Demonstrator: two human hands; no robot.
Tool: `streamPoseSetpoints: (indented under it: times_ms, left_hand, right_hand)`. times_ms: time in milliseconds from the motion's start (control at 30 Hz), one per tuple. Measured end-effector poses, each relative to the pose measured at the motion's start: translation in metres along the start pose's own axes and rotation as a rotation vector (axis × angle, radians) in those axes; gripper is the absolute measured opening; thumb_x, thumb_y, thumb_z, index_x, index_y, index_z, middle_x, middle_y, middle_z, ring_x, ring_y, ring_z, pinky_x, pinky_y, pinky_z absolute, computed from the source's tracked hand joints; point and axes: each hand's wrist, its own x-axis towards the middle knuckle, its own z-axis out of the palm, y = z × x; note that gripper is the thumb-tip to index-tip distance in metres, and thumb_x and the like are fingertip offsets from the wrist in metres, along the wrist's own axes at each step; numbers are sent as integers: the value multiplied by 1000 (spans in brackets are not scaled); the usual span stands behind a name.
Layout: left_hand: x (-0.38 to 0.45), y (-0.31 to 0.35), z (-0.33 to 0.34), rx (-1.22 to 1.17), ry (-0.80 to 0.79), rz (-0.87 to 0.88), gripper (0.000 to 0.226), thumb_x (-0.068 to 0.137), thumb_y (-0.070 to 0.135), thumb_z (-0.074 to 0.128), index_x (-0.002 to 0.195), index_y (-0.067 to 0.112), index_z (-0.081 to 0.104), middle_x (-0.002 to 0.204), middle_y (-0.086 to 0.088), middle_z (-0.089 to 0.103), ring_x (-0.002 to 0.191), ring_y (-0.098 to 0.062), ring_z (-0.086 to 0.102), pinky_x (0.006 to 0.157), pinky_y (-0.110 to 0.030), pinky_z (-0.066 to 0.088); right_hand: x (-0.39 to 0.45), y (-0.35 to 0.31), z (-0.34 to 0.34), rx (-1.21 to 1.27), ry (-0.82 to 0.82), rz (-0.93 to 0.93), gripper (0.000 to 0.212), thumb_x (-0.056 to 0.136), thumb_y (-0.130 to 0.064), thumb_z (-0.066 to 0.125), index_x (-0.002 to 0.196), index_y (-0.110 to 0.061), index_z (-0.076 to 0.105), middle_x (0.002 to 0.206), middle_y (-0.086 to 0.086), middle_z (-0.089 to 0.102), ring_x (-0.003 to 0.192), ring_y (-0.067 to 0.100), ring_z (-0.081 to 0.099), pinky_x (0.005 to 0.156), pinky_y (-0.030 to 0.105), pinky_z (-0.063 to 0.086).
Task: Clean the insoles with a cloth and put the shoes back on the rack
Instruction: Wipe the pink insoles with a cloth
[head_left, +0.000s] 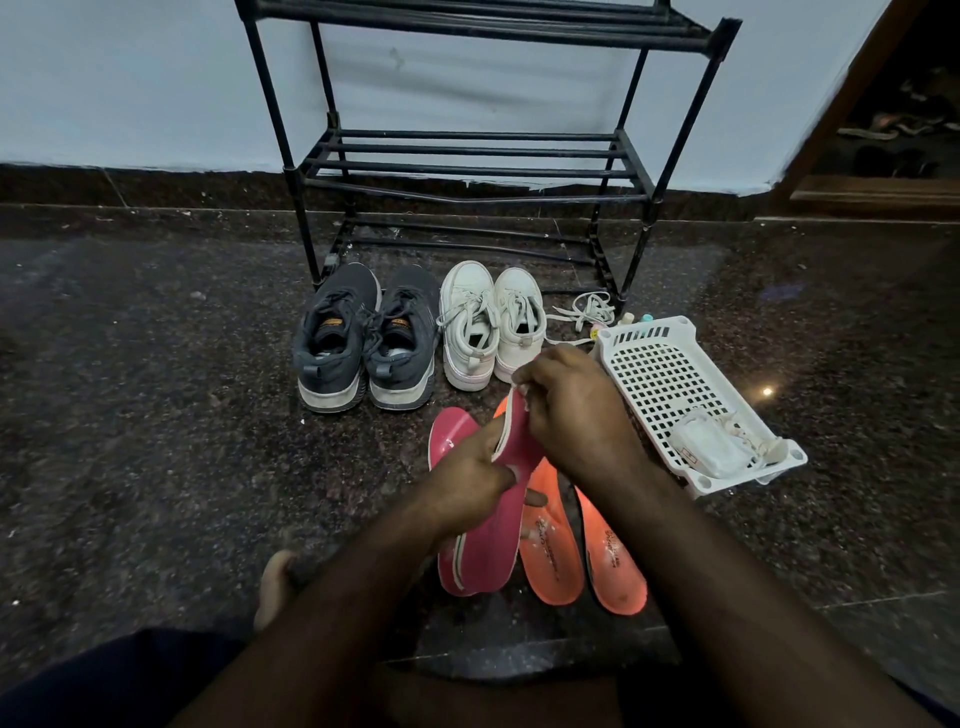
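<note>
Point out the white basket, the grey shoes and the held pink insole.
white basket (660, 371): head view, mesh floor.
grey shoes (332, 353): head view, left shoe's heel collar.
pink insole (519, 447): head view, middle, between the hands.

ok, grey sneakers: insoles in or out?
Cannot tell. The grey lace-up sneakers stand on the floor before the black metal rack, their openings too dark. Two orange foam insoles lie on the floor nearby.

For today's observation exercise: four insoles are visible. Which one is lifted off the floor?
The pink insole gripped by the left hand while the right hand works at its top. The second pink insole and both orange insoles lie flat.
</note>
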Motion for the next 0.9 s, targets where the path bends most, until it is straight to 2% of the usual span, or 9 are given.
streamPoseSetpoints:
  times_ms: [100, 200, 267, 433, 500, 600, 733, 800, 900]
  left_hand:
    - [-1, 0, 0, -81, -11, -37, 56, 100, -11, 40, 130, 35, 52, 107, -10, 71, 94, -37, 74, 79, -69, 55]
    - [1, 2, -2, -203, 7, -67, 54, 98, -12, 43, 137, 26, 47, 112, -17, 66, 92, -42, 73, 74, -65, 58]
    - [1, 5, -5, -268, -6, -72, 56, 95, -12, 45, 136, 26, 46, 115, -17, 65, 92, -43, 72, 74, -64, 57]
    - [-1, 6, -9, -399, -49, -99, 35, 93, 8, 58, 123, 23, 56, 118, -23, 61, 94, -43, 70, 87, -76, 47]
    - [1, 6, -11, -414, -56, -175, 52, 89, 35, 69, 134, 13, 54, 114, -22, 65, 94, -40, 71, 89, -76, 46]
    - [1, 7, -8, -429, -76, -239, 81, 85, 72, 44, 133, 8, 60, 104, -16, 71, 89, -35, 71, 92, -68, 47]
    - [2, 7, -5, -505, -73, -246, 79, 93, 75, 25, 135, 18, 60, 104, -12, 75, 87, -31, 71, 99, -64, 43]
    - [4, 8, -6, -508, -41, -254, 77, 96, 74, 26, 139, 18, 57, 104, -12, 75, 89, -31, 70, 93, -59, 48]
    - [1, 8, -4, -402, -7, -223, 83, 94, 74, 27, 136, 9, 58, 87, -15, 73, 73, -30, 70, 69, -50, 59]
  right_hand:
    - [3, 9, -12, 187, 48, 140, 14, 85, -7, 68, 91, -18, 75, 90, -6, 63, 88, 12, 61, 78, 15, 43]
    - [6, 14, -25, 485, 122, 329, 16, 88, -10, 69, 89, -26, 71, 86, -8, 70, 78, 9, 66, 74, 29, 55]
    - [7, 15, -31, 589, 142, 390, 16, 89, -8, 68, 90, -24, 69, 81, -7, 69, 70, 7, 64, 67, 30, 55]
    - [4, 20, -30, 347, 110, 309, 17, 89, -9, 66, 92, -25, 71, 93, -11, 65, 85, 4, 63, 76, 22, 50]
    - [1, 16, -24, 236, 71, 215, 20, 87, -5, 65, 94, -21, 73, 93, -13, 59, 88, 3, 58, 79, 13, 43]
    - [-2, 8, -11, 114, 19, 116, 22, 83, 0, 63, 95, -14, 76, 96, 0, 65, 90, 14, 60, 84, 23, 46]
    - [-13, -10, 11, 81, 2, 37, 18, 80, -4, 62, 91, -12, 73, 91, 5, 67, 88, 25, 63, 83, 36, 50]
    - [-15, -16, 13, 112, 3, 4, 16, 79, -4, 63, 90, -12, 72, 89, 4, 67, 86, 23, 62, 81, 31, 47]
    - [-5, -3, 8, 56, 39, 34, 13, 80, -3, 66, 88, -12, 71, 86, 4, 67, 84, 22, 60, 78, 28, 42]
